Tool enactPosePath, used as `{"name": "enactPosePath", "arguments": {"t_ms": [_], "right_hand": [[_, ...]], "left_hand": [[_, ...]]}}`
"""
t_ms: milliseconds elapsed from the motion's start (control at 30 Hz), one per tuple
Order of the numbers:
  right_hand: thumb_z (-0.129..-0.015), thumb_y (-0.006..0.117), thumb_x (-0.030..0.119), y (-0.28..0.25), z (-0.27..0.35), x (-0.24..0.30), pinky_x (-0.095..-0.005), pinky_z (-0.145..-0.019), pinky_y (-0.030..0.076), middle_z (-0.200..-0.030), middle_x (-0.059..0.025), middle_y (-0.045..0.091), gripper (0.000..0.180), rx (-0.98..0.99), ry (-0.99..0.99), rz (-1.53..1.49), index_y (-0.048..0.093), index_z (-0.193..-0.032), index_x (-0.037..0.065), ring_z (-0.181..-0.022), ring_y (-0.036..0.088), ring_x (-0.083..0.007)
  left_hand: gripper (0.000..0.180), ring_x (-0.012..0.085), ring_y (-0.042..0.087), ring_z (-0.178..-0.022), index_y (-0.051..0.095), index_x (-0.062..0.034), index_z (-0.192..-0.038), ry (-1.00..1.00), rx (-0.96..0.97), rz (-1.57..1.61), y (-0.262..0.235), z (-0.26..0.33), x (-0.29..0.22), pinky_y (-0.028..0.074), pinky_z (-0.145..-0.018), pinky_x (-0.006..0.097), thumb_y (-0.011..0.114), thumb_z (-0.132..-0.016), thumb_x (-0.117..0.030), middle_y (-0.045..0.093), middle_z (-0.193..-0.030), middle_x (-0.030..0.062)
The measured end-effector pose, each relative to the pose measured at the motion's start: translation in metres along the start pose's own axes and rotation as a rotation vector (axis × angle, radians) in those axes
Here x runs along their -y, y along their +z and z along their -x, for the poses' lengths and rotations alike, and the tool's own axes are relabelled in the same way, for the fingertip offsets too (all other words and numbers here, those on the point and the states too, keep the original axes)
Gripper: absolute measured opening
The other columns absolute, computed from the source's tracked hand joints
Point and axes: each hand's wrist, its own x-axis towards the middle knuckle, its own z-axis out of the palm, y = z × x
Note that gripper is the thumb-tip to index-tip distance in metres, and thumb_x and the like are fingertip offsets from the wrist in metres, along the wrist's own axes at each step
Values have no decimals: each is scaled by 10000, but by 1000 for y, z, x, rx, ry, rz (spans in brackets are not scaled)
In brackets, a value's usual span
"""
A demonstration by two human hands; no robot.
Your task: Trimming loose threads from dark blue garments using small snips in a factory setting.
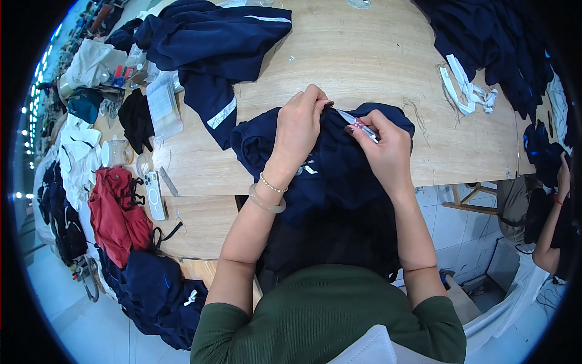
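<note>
A navy blue garment (339, 176) lies bunched over the table's near edge and hangs down toward my lap. At its upper edge my left hand (302, 124) pinches the fabric between thumb and fingers. My right hand (388, 148) holds small thread snips (360, 125) with pinkish-red and silver parts. Their pointed blades face up and left, close to the pinched cloth. Whether the tips touch a thread is too small to make out. A small white mark shows on the garment below my hands.
Another navy garment with white strips (212, 42) lies at the far left. White tape (464, 88) and loose threads are on the wooden table (345, 54) to the right, near more navy cloth (491, 42). A phone (154, 194) and red bag (119, 212) sit left. Another person's arm (555, 224) shows far right.
</note>
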Motion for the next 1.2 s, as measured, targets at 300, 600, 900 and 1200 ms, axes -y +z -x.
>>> {"name": "enactPosePath", "arguments": {"t_ms": [300,600,900,1200], "right_hand": [[-805,746,153,10,-3,6,-312,-526,460,-716,-127,653,207,22,-17,63,606,-795,0,-608,645,-263],[-803,742,154,13,-4,6,-314,-526,460,-716,-133,654,204,11,-29,55,613,-799,-3,-606,645,-271],[-876,686,111,-8,-6,3,-238,-588,449,-690,-66,645,114,-75,137,-238,642,-898,9,-617,572,-84],[-936,610,133,-104,8,-74,-202,-639,357,-849,13,643,172,-347,468,-371,659,-1055,19,-696,461,-34]], "left_hand": [[109,328,616,-696,538,-8,-868,-18,19,-27,-1,0,-1,485,-613,390,618,-895,-77,605,-731,149],[113,327,616,-695,546,-11,-859,-3,1,-27,-2,0,-3,482,-605,393,624,-893,-86,602,-723,146],[44,282,645,-709,594,-5,-915,-147,-173,114,-13,5,1,495,-636,333,575,-920,-44,642,-816,144],[55,241,597,-842,590,32,-877,51,-234,-53,-16,10,-34,483,-727,322,597,-895,-20,593,-951,127]]}}
